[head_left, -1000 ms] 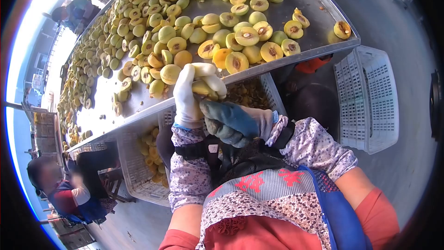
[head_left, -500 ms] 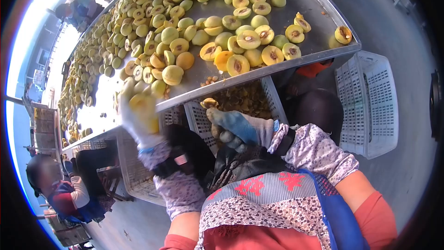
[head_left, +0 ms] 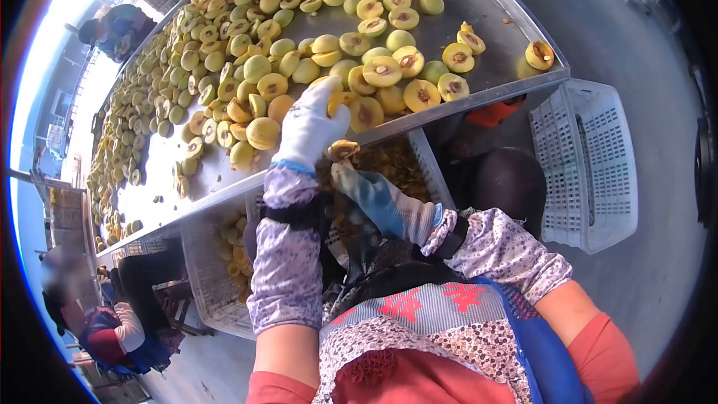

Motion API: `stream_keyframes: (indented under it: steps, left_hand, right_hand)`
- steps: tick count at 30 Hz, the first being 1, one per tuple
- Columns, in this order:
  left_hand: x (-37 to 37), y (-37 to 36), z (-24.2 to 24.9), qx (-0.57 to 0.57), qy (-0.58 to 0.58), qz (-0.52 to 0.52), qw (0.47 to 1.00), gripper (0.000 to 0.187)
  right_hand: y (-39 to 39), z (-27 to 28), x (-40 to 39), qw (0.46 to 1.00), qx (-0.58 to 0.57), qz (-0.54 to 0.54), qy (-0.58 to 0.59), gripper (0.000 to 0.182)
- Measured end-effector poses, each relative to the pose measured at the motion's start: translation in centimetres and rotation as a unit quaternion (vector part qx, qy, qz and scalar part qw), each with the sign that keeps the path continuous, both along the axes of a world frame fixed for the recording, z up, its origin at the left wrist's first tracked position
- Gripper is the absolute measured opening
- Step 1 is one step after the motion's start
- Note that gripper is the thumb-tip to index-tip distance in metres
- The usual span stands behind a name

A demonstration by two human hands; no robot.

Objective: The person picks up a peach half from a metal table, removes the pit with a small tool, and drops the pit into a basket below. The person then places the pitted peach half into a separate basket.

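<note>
1. Reaching up onto the metal table [head_left: 479, 75], the left hand [head_left: 310, 129] in a white glove lies on top of a halved yellow fruit [head_left: 338, 97] near the table's front edge. The fingers are curled down over it, so the fruit sits mostly under the glove with just a bit of yellow peeking out by the fingertips.
2. Can't honestly tell if that hand has closed round the fruit or is just resting on it, since the glove covers the contact.
3. Right hand [head_left: 374, 194], in a blue and grey glove, sits lower, just below the table edge and over the crate of pits [head_left: 404, 168]. Its fingertips are pinched on a small brownish piece [head_left: 342, 150], looks like a pit or a scrap of fruit, hard to say which.
4. Loads more halved fruit [head_left: 247, 52] covers the table, cut sides up on many of them, pits showing.
5. An empty-looking white crate [head_left: 591, 164] stands on the floor to the right, and another crate [head_left: 217, 269] under the table holds yellow fruit, partly hidden by the left sleeve.
6. Another person [head_left: 97, 322] sits at bottom left, cut off by the lens edge.
</note>
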State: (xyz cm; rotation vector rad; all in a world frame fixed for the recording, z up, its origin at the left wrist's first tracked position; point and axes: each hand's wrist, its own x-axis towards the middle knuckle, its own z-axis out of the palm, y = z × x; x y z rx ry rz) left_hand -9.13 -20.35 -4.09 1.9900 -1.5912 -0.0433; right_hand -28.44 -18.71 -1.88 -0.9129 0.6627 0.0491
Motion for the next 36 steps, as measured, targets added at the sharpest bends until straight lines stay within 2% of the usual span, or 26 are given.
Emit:
stream_keyframes:
  steps: [2,3,5,6,7,8,10,11,12,14,17,18,20,22,23,24,25,26,27,28,29,30,32,34,35,36]
  left_hand:
    - [-0.1,-1.1,-0.1,0.042,-0.039,-0.034,0.998,0.045]
    - [-0.3,-1.2,0.2,0.042,-0.039,-0.036,0.998,0.045]
    - [-0.5,-1.0,1.0,0.116,-0.024,-0.034,0.992,0.041]
    - [-0.4,-0.7,1.0,0.115,-0.025,-0.035,0.992,0.041]
    - [-0.3,-0.3,0.7,0.077,0.058,-0.042,0.994,0.040]
    - [-0.3,0.0,0.5,0.037,0.141,-0.049,0.988,0.039]
    - [-0.9,0.6,1.0,-0.060,0.183,0.012,0.981,0.035]
    - [-1.1,1.6,1.4,-0.068,0.378,0.013,0.923,0.034]
    - [-1.6,2.6,2.4,-0.111,0.438,0.002,0.892,0.037]
    - [-1.4,4.5,3.5,-0.128,0.495,0.018,0.859,0.035]
    - [-0.9,8.0,2.7,-0.200,0.458,0.026,0.866,0.031]
    - [-1.6,9.6,4.0,-0.211,0.481,0.042,0.850,0.027]
    - [-0.7,13.2,4.1,-0.242,0.435,0.166,0.852,0.025]
    - [2.7,17.4,3.1,-0.263,0.383,0.233,0.854,0.029]
    - [4.7,20.0,2.9,-0.187,0.266,0.327,0.887,0.034]
    - [5.9,21.9,2.8,-0.107,0.139,0.411,0.895,0.039]
    - [6.0,22.9,2.8,-0.079,-0.047,0.458,0.884,0.042]
    - [6.0,23.5,2.9,-0.048,-0.232,0.489,0.839,0.044]
    - [4.7,22.9,4.5,-0.033,-0.142,0.513,0.846,0.045]
    - [3.0,21.9,5.5,-0.033,-0.142,0.513,0.846,0.045]
    - [0.9,20.7,6.3,-0.109,0.149,0.384,0.905,0.044]
    - [-1.0,19.5,6.6,-0.175,0.423,0.213,0.863,0.044]
    - [-4.0,16.8,6.8,-0.101,0.461,0.049,0.880,0.040]
    - [-6.8,14.2,6.8,-0.052,0.537,-0.004,0.842,0.041]
    - [-6.9,13.3,5.4,-0.039,0.594,-0.024,0.803,0.041]
    - [-6.7,12.4,3.4,-0.025,0.647,-0.044,0.761,0.040]
  right_hand:
    - [-0.4,0.3,-0.2,0.999,0.016,-0.038,-0.002,0.064]
    - [-0.7,0.3,-0.4,0.999,0.036,-0.029,-0.010,0.064]
    - [-0.9,0.3,-0.6,0.998,0.058,-0.018,-0.017,0.064]
    - [-0.9,0.4,-0.6,0.994,0.106,-0.002,-0.034,0.062]
    - [-0.9,0.6,-0.7,0.987,0.154,0.014,-0.051,0.061]
    - [-0.8,0.9,-0.8,0.987,0.152,0.014,-0.051,0.061]
    - [-0.3,1.7,-1.0,0.982,0.175,-0.006,-0.078,0.055]
    - [-0.2,1.5,-1.2,0.982,0.173,-0.005,-0.078,0.055]
    - [-0.2,1.2,-1.5,0.979,0.181,0.001,-0.093,0.056]
    - [0.0,0.8,-1.9,0.976,0.186,0.010,-0.109,0.056]
    - [0.6,0.5,-1.9,0.969,0.210,0.047,-0.122,0.058]
    - [1.0,0.0,-1.8,0.969,0.212,0.051,-0.119,0.058]
    - [1.8,-1.2,-1.4,0.989,0.143,-0.026,-0.004,0.059]
    - [2.3,0.0,-1.9,0.990,0.142,-0.006,0.005,0.060]
    - [2.3,0.3,-2.2,0.987,0.152,0.027,-0.033,0.057]
    - [2.4,0.5,-2.4,0.983,0.161,0.060,-0.072,0.054]
    - [2.4,0.0,-2.4,0.978,0.174,0.066,-0.095,0.055]
    - [2.3,-0.7,-2.3,0.978,0.173,0.068,-0.096,0.055]
    - [2.1,-1.4,-2.2,0.966,0.211,0.079,-0.127,0.055]
    - [2.1,-1.8,-2.2,0.952,0.249,0.090,-0.156,0.054]
    - [2.2,-1.9,-2.2,0.952,0.249,0.090,-0.155,0.054]
    - [2.2,-2.0,-2.2,0.942,0.264,0.101,-0.180,0.054]
    - [2.2,-1.9,-2.2,0.932,0.278,0.112,-0.204,0.053]
    - [2.1,-1.3,-2.4,0.919,0.317,0.129,-0.197,0.053]
    - [2.1,-1.8,-2.4,0.919,0.317,0.129,-0.197,0.053]
    - [1.9,-2.7,-2.4,0.889,0.386,0.114,-0.216,0.053]
